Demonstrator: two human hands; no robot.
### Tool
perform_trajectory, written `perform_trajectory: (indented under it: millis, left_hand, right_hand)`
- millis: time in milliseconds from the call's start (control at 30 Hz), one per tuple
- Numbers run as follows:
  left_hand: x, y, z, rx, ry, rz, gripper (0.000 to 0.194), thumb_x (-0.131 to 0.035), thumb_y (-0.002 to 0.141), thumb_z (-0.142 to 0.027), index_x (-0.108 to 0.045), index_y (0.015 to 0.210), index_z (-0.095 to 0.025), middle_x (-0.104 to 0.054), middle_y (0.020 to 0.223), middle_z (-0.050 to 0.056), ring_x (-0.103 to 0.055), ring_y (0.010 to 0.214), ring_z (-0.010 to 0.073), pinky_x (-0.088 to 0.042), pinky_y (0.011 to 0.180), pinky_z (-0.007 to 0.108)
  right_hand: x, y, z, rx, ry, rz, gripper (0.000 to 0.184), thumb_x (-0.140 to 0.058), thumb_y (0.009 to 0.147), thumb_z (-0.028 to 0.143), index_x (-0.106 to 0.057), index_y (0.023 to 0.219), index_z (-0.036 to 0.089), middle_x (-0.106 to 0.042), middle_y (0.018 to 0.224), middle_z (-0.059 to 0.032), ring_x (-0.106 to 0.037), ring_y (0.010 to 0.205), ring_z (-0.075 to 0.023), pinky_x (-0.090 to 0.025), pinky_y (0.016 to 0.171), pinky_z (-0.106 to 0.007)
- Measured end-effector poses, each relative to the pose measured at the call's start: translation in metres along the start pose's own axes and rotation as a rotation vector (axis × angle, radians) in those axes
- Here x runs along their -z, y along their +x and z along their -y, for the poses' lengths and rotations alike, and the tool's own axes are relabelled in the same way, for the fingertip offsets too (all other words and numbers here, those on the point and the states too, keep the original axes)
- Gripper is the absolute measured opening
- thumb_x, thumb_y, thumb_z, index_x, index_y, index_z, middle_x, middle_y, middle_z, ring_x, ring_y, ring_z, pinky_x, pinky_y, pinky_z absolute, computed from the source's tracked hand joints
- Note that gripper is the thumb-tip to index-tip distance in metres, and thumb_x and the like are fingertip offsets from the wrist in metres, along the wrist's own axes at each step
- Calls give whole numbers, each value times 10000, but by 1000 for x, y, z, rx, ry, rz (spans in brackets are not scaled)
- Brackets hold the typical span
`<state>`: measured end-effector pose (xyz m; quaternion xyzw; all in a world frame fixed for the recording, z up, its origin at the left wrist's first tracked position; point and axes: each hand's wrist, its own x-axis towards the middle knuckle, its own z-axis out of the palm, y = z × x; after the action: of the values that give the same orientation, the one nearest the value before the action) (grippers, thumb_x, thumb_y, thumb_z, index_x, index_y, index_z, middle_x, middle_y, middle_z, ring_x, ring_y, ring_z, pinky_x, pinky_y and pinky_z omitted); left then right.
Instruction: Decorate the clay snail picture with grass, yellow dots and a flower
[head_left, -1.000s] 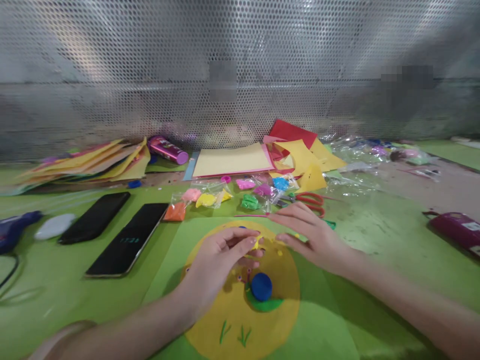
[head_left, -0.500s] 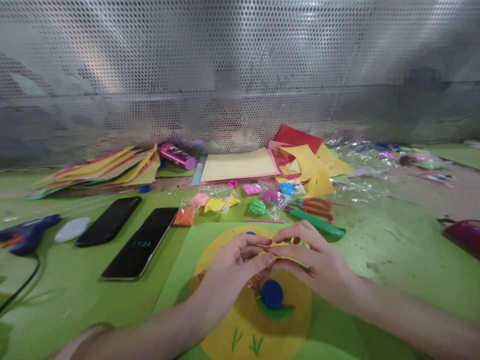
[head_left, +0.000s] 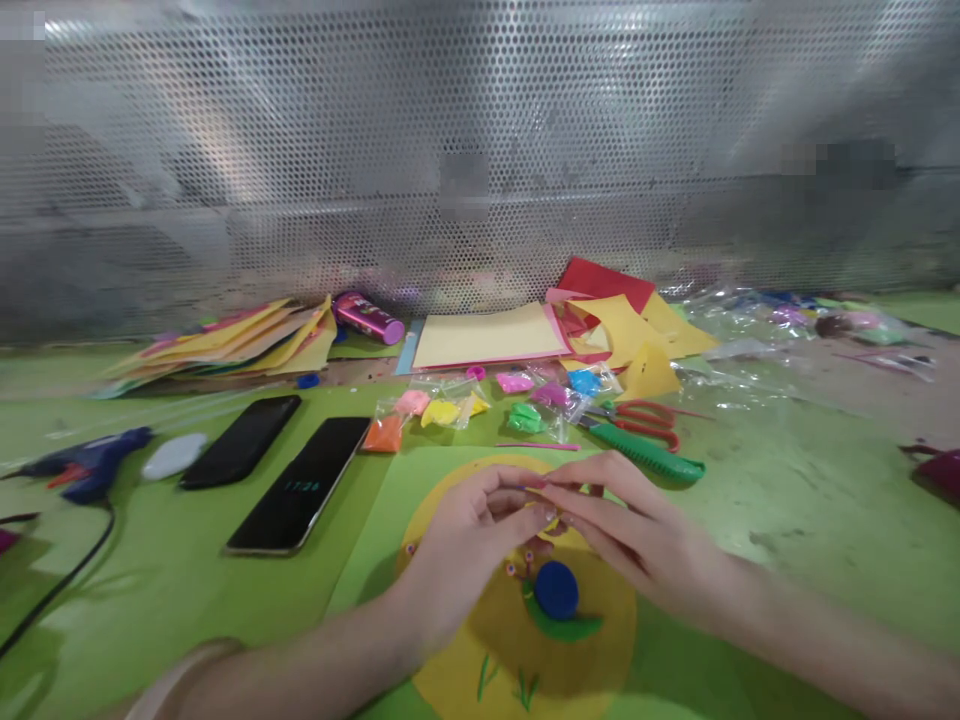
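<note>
Here, the left hand (head_left: pixel 476 540) pinches a small yellow piece (head_left: pixel 553 523) between thumb and fingers, so it lies right at the fingertips, above the yellow circle (head_left: pixel 574 680) and just beyond the blue-and-green snail (head_left: pixel 556 591). The right hand (head_left: pixel 652 535) meets it from the other side with bent fingers, though whether they grip the piece I cannot tell.

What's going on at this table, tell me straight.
A person holds a small yellow piece at the fingertips of the left hand; the right hand meets it there, its grip partly hidden. Both are over a yellow circle on a green sheet. On the circle, nearer the person, lies a snail-like figure with a blue disc. Beyond the sheet are red-handled scissors and a green cutter.
</note>
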<state>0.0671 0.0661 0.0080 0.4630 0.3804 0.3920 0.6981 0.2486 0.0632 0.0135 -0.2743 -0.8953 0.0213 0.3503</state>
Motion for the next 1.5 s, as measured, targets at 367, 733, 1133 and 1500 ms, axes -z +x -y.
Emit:
perform_trajectory:
  millis: [367, 733, 1133, 1500]
  left_hand:
    - [-2, 2, -1, -26, 152, -28, 206, -664, 717, -276, -588, 894, -201, -631, 736, -22, -562, 558, 100, -459, 539, 219]
    - [61, 35, -54, -288, 648, -167, 178, -605, 750, -269, -690, 886, -191, -676, 748, 37, -603, 596, 158, -465, 570, 251]
    - [102, 28, -25, -196, 963, -117, 233, -552, 785, -314, -646, 959, -192, -683, 792, 21, -636, 620, 162, -495, 605, 263]
    - [110, 31, -23, -329, 1180, -53, 179, -485, 835, -279, -629, 920, -216, -669, 959, 13, -610, 834, 168, -471, 706, 273]
  right_hand:
    - [5, -3, 0, -54, 23, -135, 175, -449, 899, 149, -612, 944, 194, -602, 877, -59, -563, 793, -151, -514, 674, -273]
    - [11, 30, -29, -552, 342, -159, 214, -445, 875, 201, -625, 991, 209, -666, 773, 2, -644, 692, -143, -553, 678, -287]
    - [-4, 25, -37, -823, 607, 56, 262, -431, 860, 267, -601, 1043, 190, -671, 834, -29, -657, 721, -168, -559, 681, -304]
    - [11, 27, -34, -697, 288, 28, 289, -349, 886, 300, -565, 1065, 232, -596, 825, -27, -548, 636, -131, -466, 548, -254]
